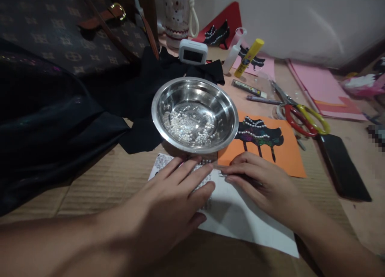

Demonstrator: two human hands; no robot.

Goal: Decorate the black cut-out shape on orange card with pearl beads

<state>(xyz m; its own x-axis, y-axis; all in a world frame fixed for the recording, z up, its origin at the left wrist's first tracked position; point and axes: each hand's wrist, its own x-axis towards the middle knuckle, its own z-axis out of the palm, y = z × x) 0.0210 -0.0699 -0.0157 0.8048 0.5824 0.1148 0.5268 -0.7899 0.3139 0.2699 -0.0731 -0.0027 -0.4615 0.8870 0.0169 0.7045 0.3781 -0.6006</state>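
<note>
My left hand [177, 188] lies with its fingers stretched out across a white sheet [240, 212], over rows of small pearl beads [206, 181] that it partly covers. Pinched in my right hand [264, 184] is a pair of tweezers, whose thin metal tips [222, 174] point left toward the beads; the rest is hidden by the fingers. Just beyond both hands stands a steel bowl [156, 122] with loose pearly beads [186, 126] in it. An orange card [288, 160] bears a black cut-out shape [261, 134] trimmed with pearl rows.
Red-and-yellow scissors [300, 118], a dark phone [344, 166] and pink paper [321, 84] lie right. Behind the bowl are a glue stick [249, 58], a squeeze bottle [234, 54] and a white device [193, 51]. Black fabric [132, 96] and a patterned bag [60, 28] fill the left.
</note>
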